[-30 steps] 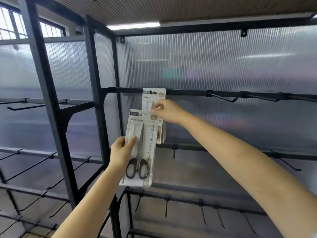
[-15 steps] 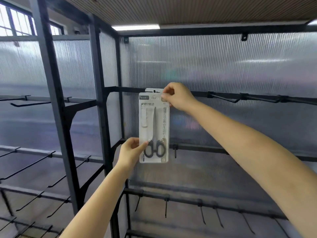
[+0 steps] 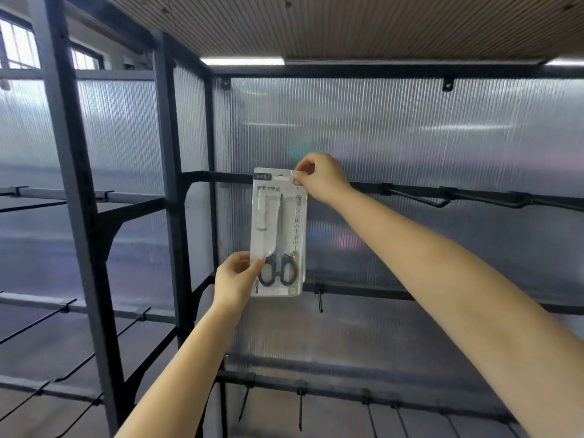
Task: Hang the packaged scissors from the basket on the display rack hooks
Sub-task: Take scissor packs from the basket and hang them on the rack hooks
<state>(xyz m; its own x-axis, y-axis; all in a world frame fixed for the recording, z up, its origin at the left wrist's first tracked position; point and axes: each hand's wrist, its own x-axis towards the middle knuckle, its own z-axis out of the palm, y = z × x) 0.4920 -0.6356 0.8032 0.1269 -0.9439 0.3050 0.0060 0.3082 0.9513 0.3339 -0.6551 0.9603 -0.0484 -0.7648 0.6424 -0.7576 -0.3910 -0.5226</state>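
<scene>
Plastic-packed scissors (image 3: 279, 232) held up at the rack's top rail (image 3: 221, 177).
I see right hand (image 3: 319, 180) pinching its top, left hand (image 3: 235, 279) its bottom; next, seat the hole on the hook.

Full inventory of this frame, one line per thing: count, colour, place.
scissors package: at least one, white card, black-handled scissors; top at the upper crossbar, centre.
display rack: one, black metal frame; spans the view.
empty hooks: several, black; on crossbars right, left and below.
back panels: translucent ribbed sheets; behind the rack.
ceiling light: one, white strip; top centre.
left hand: pinches the package's lower left edge.
right hand: pinches its top right corner.
</scene>
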